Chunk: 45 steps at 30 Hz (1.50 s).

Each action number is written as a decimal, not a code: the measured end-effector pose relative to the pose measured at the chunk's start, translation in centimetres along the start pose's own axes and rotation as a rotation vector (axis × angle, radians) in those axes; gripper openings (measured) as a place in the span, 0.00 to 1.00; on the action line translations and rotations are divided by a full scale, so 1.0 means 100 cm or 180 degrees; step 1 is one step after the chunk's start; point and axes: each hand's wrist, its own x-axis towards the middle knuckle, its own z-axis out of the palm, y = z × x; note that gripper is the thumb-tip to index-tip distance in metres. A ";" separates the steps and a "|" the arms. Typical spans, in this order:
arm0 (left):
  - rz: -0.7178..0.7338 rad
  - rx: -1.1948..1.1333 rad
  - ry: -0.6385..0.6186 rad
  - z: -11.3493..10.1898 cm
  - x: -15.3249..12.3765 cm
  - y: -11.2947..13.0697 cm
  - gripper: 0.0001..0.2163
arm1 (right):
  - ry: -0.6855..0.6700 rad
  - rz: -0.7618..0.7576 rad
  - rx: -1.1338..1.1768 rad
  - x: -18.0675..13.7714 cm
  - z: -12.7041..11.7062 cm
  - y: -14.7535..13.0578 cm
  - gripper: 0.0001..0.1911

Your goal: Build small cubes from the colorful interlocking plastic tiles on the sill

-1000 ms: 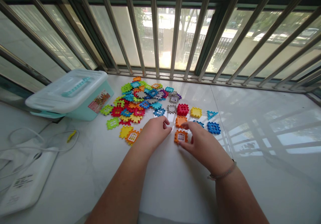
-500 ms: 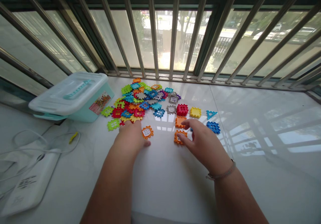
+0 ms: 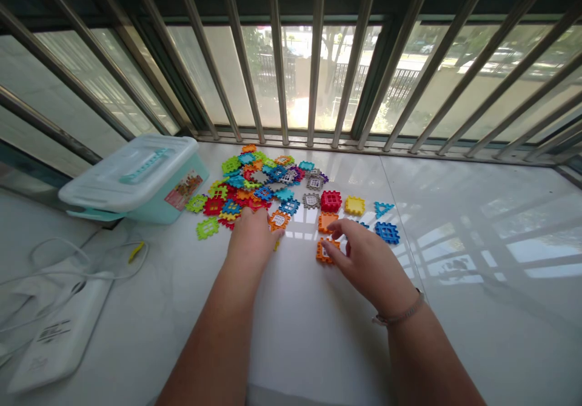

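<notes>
Left hand (image 3: 251, 239) at 12 o'clock, fingers (image 3: 248, 213) curled down at edge of colored tile pile (image 3: 240, 185), grip unclear; orange window tile (image 3: 279, 219) just beside. Right hand (image 3: 370, 254) at 1 o'clock, fingers (image 3: 335, 227) spread open, touching orange tile (image 3: 327, 251) flat on table (image 3: 454, 333).

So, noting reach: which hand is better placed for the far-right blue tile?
Probably the right hand: it sits nearer the blue tile; the left hand is at the tile pile.
</notes>
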 end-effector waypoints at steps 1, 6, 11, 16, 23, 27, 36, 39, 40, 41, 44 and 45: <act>-0.0002 -0.0015 0.0032 0.001 0.001 0.000 0.25 | -0.0010 0.0005 0.0011 0.000 0.000 0.000 0.08; 0.0020 -0.0077 0.0074 0.007 0.006 -0.001 0.25 | -0.0070 0.0014 0.0063 0.002 0.001 0.000 0.08; 0.0032 -0.0222 0.0136 0.012 0.006 0.005 0.28 | -0.0114 0.0047 0.0052 0.001 0.002 0.000 0.08; -0.0005 -0.0200 0.0228 0.013 0.003 0.014 0.25 | -0.0130 0.0020 0.0031 0.001 0.003 -0.001 0.07; 0.0110 -0.0343 0.0298 0.014 0.003 0.015 0.21 | -0.0166 0.0018 0.0022 0.002 0.003 -0.001 0.08; 0.0160 -0.0438 0.0356 0.015 0.006 0.015 0.21 | -0.0184 0.0022 0.0013 0.002 0.003 -0.002 0.08; 0.0204 -0.0521 0.0350 0.010 0.001 0.016 0.20 | -0.0217 0.0069 0.0064 0.002 0.001 -0.003 0.09; 0.0264 -0.0512 0.0286 0.008 0.000 0.016 0.19 | -0.0204 0.0062 0.0088 0.002 0.001 -0.003 0.10; 0.0258 -0.0514 0.0257 0.008 0.000 0.016 0.19 | -0.0197 0.0058 0.0091 0.002 0.000 -0.003 0.10; 0.0241 -0.0516 0.0229 0.007 0.000 0.017 0.19 | -0.0192 0.0055 0.0092 0.002 0.000 -0.003 0.09; 0.0208 -0.0533 0.0187 0.006 -0.001 0.017 0.19 | -0.0191 0.0043 0.0090 0.002 0.000 -0.004 0.09; 0.0210 -0.0552 0.0183 0.005 -0.002 0.018 0.19 | -0.0192 0.0044 0.0087 0.003 0.000 -0.004 0.09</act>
